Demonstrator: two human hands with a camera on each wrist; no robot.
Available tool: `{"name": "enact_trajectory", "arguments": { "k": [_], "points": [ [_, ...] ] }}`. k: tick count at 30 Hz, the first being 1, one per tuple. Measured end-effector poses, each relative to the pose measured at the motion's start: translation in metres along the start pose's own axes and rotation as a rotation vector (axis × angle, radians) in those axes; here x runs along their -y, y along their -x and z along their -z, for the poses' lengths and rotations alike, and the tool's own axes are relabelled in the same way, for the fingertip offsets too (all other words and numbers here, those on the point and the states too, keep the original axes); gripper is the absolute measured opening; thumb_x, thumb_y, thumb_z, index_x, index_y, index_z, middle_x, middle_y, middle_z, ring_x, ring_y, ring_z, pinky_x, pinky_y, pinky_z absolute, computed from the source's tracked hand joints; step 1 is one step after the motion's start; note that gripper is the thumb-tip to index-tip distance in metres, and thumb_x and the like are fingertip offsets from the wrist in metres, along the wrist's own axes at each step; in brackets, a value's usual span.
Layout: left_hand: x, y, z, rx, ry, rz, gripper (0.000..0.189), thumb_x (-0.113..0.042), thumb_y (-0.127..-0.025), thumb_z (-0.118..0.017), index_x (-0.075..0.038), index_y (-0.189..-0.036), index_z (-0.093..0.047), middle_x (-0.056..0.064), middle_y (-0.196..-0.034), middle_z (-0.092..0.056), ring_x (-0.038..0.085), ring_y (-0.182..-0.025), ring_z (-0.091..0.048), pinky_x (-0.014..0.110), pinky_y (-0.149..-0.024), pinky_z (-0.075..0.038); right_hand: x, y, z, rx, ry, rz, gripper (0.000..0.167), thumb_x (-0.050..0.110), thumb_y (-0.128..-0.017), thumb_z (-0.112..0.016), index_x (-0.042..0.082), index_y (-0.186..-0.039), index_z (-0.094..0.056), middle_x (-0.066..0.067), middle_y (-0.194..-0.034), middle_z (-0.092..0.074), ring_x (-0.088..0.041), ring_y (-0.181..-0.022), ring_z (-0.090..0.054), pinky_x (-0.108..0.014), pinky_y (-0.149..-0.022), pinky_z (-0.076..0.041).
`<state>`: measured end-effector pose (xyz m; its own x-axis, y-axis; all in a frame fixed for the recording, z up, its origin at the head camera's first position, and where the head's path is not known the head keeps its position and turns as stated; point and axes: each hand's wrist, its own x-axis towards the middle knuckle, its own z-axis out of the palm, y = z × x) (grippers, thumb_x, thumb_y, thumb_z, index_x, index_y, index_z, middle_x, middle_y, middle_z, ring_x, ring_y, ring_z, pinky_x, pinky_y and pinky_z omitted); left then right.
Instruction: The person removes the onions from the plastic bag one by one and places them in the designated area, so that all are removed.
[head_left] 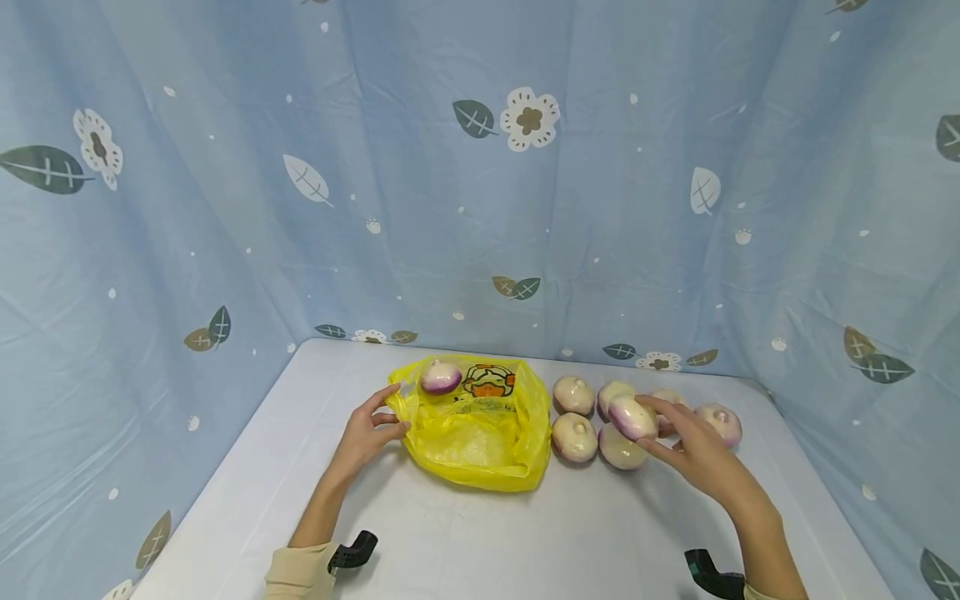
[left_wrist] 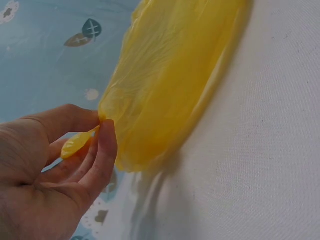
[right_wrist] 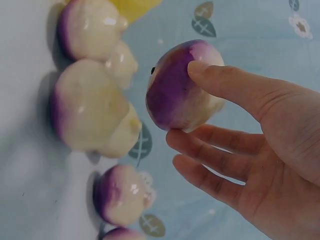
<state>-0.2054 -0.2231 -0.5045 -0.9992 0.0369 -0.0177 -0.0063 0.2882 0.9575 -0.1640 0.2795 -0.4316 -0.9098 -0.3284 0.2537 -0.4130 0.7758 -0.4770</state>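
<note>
In the head view my left hand [head_left: 370,433] pinches the left edge of a yellow plastic bag [head_left: 468,446] between thumb and fingers. The left wrist view shows this pinch on the thin film of the bag [left_wrist: 165,85]. A purple-and-white turnip [head_left: 441,377] lies at the bag's far left part, by a printed cartoon duck; whether it is inside or on top I cannot tell. My right hand [head_left: 697,446] grips another turnip [head_left: 632,417], raised above the others. Its purple side shows between thumb and fingers in the right wrist view [right_wrist: 175,90].
Several more turnips stand on the white table right of the bag, among them a near one [head_left: 574,437], a far one [head_left: 573,394] and a rightmost one [head_left: 720,423]. A blue patterned curtain [head_left: 420,208] hangs behind and along both sides of the table [head_left: 525,550].
</note>
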Motion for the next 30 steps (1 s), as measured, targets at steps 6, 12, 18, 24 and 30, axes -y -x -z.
{"name": "enact_trajectory", "arguments": {
  "k": [6, 12, 18, 24, 30],
  "points": [
    [0.007, -0.003, 0.000, -0.005, -0.014, -0.020, 0.075, -0.009, -0.082, -0.077, -0.013, -0.148, -0.042, 0.018, -0.144, -0.044, 0.025, -0.100, -0.067, 0.021, -0.073, -0.057, -0.011, 0.011, -0.001, -0.036, 0.025, -0.001, 0.056, 0.019, -0.086, -0.076, 0.013, -0.137, -0.052, -0.010, -0.119, -0.064, -0.025, -0.088, -0.069, -0.023, -0.062, -0.053],
    [0.006, -0.002, 0.000, -0.001, -0.005, -0.023, 0.075, -0.009, -0.082, -0.077, -0.014, -0.148, -0.042, 0.018, -0.143, -0.044, 0.026, -0.100, -0.067, 0.022, -0.073, -0.057, -0.021, 0.019, -0.004, -0.056, 0.029, -0.008, 0.058, 0.019, -0.085, -0.077, 0.012, -0.137, -0.052, -0.005, -0.104, -0.060, -0.021, -0.082, -0.068, -0.021, -0.060, -0.053],
    [0.005, -0.001, -0.001, 0.001, 0.000, -0.023, 0.075, -0.008, -0.082, -0.076, -0.014, -0.149, -0.041, 0.018, -0.144, -0.043, 0.028, -0.101, -0.067, 0.022, -0.073, -0.057, -0.029, 0.025, -0.006, -0.073, 0.040, -0.014, 0.057, 0.018, -0.084, -0.077, 0.010, -0.135, -0.053, -0.004, -0.103, -0.059, -0.020, -0.080, -0.068, -0.021, -0.058, -0.053],
    [0.006, -0.002, 0.000, 0.003, -0.001, -0.017, 0.075, -0.007, -0.082, -0.076, -0.014, -0.149, -0.042, 0.018, -0.143, -0.044, 0.025, -0.099, -0.068, 0.023, -0.073, -0.058, -0.037, 0.029, -0.009, -0.093, 0.037, 0.008, 0.057, 0.014, -0.083, -0.078, 0.008, -0.134, -0.053, -0.011, -0.115, -0.063, -0.017, -0.077, -0.067, -0.021, -0.056, -0.053],
    [0.005, -0.002, 0.001, 0.000, 0.006, -0.019, 0.074, -0.005, -0.083, -0.075, -0.013, -0.149, -0.041, 0.019, -0.144, -0.043, 0.022, -0.096, -0.068, 0.023, -0.073, -0.058, -0.045, 0.034, -0.011, -0.085, 0.054, -0.010, 0.056, 0.017, -0.085, -0.076, 0.007, -0.135, -0.052, -0.017, -0.122, -0.062, -0.022, -0.078, -0.068, -0.020, -0.056, -0.052]
  ]
}}
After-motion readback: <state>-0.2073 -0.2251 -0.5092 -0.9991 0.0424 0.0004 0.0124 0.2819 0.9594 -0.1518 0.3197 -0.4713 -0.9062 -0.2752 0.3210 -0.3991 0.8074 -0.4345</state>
